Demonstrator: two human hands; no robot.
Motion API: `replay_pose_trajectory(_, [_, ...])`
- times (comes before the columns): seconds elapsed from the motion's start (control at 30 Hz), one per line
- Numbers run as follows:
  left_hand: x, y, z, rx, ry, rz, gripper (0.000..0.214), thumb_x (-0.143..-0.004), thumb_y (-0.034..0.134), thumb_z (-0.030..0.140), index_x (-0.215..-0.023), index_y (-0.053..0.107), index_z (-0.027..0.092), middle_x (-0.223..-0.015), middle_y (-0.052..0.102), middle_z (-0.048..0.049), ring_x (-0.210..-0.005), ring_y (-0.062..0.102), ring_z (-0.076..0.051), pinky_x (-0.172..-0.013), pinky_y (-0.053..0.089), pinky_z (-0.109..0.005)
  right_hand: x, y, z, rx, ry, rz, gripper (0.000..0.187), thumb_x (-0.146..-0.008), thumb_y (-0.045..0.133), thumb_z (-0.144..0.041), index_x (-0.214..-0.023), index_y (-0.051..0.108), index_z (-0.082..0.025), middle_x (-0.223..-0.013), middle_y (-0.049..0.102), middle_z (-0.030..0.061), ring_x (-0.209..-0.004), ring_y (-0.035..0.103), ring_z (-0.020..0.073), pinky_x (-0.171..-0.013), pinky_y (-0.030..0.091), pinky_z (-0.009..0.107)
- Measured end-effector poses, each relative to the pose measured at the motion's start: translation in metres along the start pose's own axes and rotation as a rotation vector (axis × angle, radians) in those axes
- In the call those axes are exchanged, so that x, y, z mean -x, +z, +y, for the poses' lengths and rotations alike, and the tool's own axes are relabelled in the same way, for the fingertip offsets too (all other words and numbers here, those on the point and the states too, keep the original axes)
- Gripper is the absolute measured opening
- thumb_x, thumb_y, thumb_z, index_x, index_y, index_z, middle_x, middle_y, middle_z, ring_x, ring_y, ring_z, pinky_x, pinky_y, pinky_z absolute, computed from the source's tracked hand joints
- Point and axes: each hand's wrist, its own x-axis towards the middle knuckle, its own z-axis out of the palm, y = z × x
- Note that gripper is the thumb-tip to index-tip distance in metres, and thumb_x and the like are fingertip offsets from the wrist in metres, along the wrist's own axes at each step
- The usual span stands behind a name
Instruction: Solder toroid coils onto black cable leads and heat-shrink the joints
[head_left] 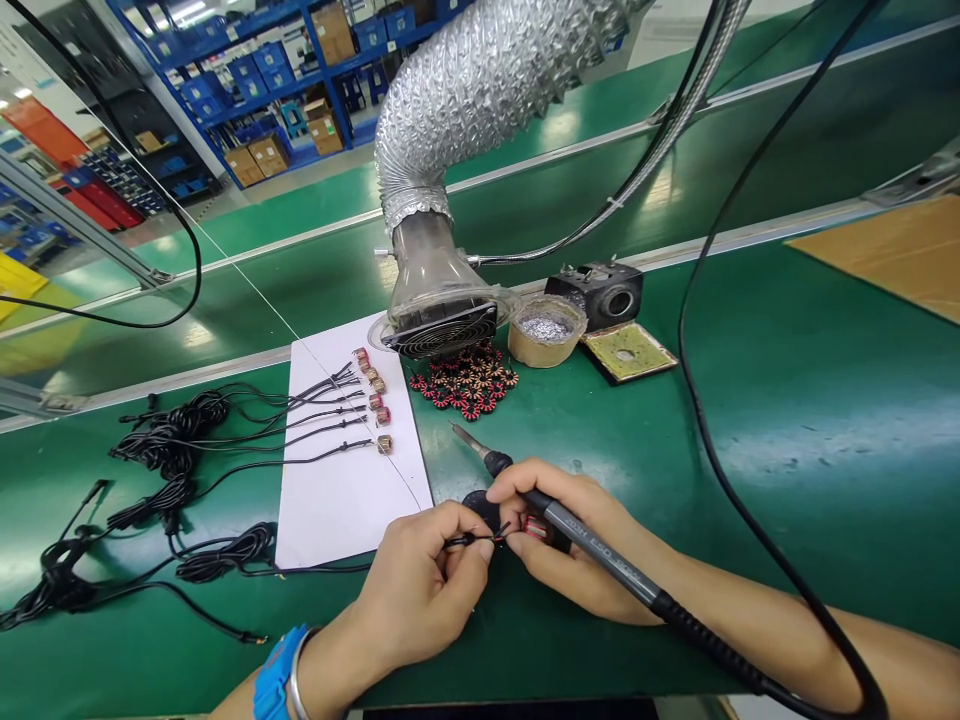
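Note:
My left hand (427,580) is closed, pinching the stripped end of a black cable (459,541). My right hand (581,500) is closed around a soldering iron (596,550), whose tip points up and left, away from the wires. The same hand's fingertips also steady a small red wire-wound coil (534,527), partly hidden by the fingers. Between both hands, thin wire ends meet or nearly meet; I cannot tell if they are joined. Beyond the iron's tip lies a pile of red and black ring coils (469,385).
A fume extractor hood (442,320) with a silver duct (480,100) hangs over the pile. Beside it stand a solder tub (547,335), an iron holder (607,295) and a sponge tray (630,352). Cabled coils lie on a white sheet (330,510); black cable bundles (165,440) spread left.

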Motion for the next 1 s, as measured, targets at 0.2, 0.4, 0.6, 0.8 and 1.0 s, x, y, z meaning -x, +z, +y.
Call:
replay_pose_trajectory(0.2, [0.0007, 0.0004, -0.0002, -0.057, 0.025, 0.036, 0.014, -0.091, 0.048, 0.026, -0.089, 0.059, 0.017, -0.053, 0.037, 0.0084, -0.044, 0.030, -0.006, -0.044, 0.024, -0.018, -0.0011, -0.0011, -0.0020, 0.017, -0.013, 0.025, 0.031, -0.080, 0.053, -0.008, -0.107, 0.049, -0.024, -0.079, 0.057, -0.0047, -0.066, 0.054, 0.0066, -0.064, 0.047, 0.017])
replay_pose_trajectory(0.4, [0.0017, 0.0017, -0.0004, -0.078, 0.043, 0.050, 0.013, -0.090, 0.049, 0.025, -0.089, 0.059, 0.017, -0.054, 0.038, 0.0082, -0.044, 0.032, -0.006, -0.043, 0.025, -0.018, -0.0025, -0.0014, -0.0028, 0.029, 0.004, 0.017, 0.031, -0.080, 0.052, -0.009, -0.108, 0.049, -0.024, -0.080, 0.057, -0.0041, -0.066, 0.056, 0.0076, -0.064, 0.047, 0.019])
replay_pose_trajectory(0.6, [0.0019, 0.0016, -0.0015, -0.114, 0.051, 0.043, 0.012, -0.089, 0.049, 0.023, -0.088, 0.059, 0.018, -0.054, 0.038, 0.0081, -0.044, 0.032, -0.006, -0.043, 0.025, -0.018, -0.0021, -0.0017, -0.0040, 0.032, 0.024, -0.003, 0.027, -0.084, 0.052, -0.013, -0.109, 0.050, -0.023, -0.080, 0.059, -0.0037, -0.064, 0.055, 0.0077, -0.061, 0.046, 0.019])
replay_pose_trajectory(0.8, [0.0040, 0.0005, -0.0015, -0.145, 0.061, 0.055, 0.012, -0.088, 0.049, 0.021, -0.088, 0.060, 0.018, -0.055, 0.040, 0.0076, -0.045, 0.034, -0.007, -0.045, 0.027, -0.018, -0.0024, -0.0028, -0.0027, 0.106, -0.062, 0.019, 0.029, -0.083, 0.054, -0.011, -0.109, 0.052, -0.022, -0.082, 0.059, -0.0022, -0.067, 0.057, 0.0075, -0.064, 0.047, 0.019])
replay_pose_trajectory(1.0, [0.0030, 0.0027, -0.0015, -0.197, 0.097, 0.068, 0.010, -0.086, 0.049, 0.019, -0.085, 0.059, 0.018, -0.061, 0.048, 0.0050, -0.050, 0.039, -0.008, -0.050, 0.032, -0.020, -0.0019, -0.0006, 0.0031, 0.265, -0.185, 0.002, 0.035, -0.082, 0.054, -0.006, -0.113, 0.051, -0.024, -0.084, 0.059, 0.0000, -0.079, 0.057, 0.0120, -0.071, 0.047, 0.023])
